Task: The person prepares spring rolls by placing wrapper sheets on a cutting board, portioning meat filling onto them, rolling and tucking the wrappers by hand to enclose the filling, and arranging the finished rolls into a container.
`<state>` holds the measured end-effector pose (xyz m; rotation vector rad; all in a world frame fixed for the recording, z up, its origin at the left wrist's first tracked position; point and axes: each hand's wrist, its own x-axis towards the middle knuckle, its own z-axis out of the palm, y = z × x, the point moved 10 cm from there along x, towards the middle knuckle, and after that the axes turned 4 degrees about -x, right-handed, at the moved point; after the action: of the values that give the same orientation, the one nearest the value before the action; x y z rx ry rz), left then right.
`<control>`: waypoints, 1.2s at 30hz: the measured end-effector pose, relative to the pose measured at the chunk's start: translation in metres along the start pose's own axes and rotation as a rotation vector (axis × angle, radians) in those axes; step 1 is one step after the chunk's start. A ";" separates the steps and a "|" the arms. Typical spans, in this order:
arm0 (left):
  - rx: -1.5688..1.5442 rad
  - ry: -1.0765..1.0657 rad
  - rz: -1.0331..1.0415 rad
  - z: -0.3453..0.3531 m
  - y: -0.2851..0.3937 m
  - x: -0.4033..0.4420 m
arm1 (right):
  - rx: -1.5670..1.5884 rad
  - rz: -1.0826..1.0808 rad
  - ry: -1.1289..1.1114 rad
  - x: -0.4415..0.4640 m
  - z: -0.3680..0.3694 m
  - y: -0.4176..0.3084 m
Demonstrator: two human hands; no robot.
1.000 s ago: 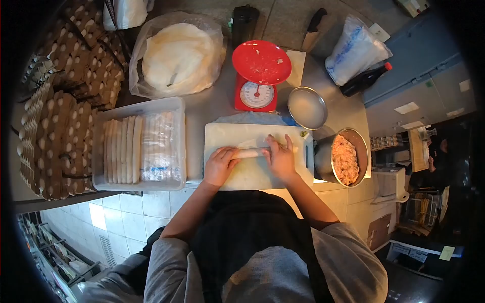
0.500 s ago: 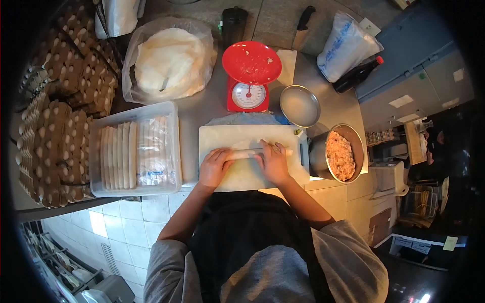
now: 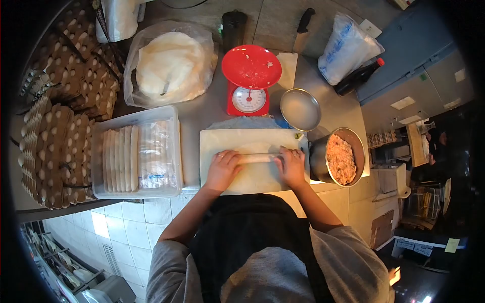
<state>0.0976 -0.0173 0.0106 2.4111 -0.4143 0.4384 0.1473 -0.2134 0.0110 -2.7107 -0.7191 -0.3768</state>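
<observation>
A long pale roll lies across the white cutting board. My left hand is closed round the roll's left end, and my right hand holds its right end, fingers curled over it. Right of the board stands a metal pot with pinkish minced filling. Behind it is a metal bowl of whitish liquid. To the left, a clear plastic tub contains several similar rolls. Thin round wrappers sit in an open plastic bag.
A red scale stands behind the board. Stacked egg trays fill the far left. Toward the back are a knife, a dark container, a plastic bag and a dark bottle with a red cap.
My right hand has moved right along the roll to its end. The wrapper's loose part behind the roll no longer shows, and the roll looks smooth and closed.
</observation>
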 end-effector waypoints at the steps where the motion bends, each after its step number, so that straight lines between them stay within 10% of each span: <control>1: -0.011 -0.033 0.024 0.008 0.006 0.002 | 0.009 -0.065 0.002 0.000 -0.002 -0.006; 27: 0.231 0.114 -0.011 0.002 -0.047 0.113 | 0.198 -0.366 0.016 0.089 0.028 -0.038; 36: -0.519 0.126 -0.509 0.024 -0.049 0.007 | 0.066 -0.408 -0.149 0.101 0.069 -0.064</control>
<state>0.1286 0.0022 -0.0306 1.8752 0.1370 0.2147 0.2109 -0.0921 -0.0046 -2.5389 -1.3088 -0.2363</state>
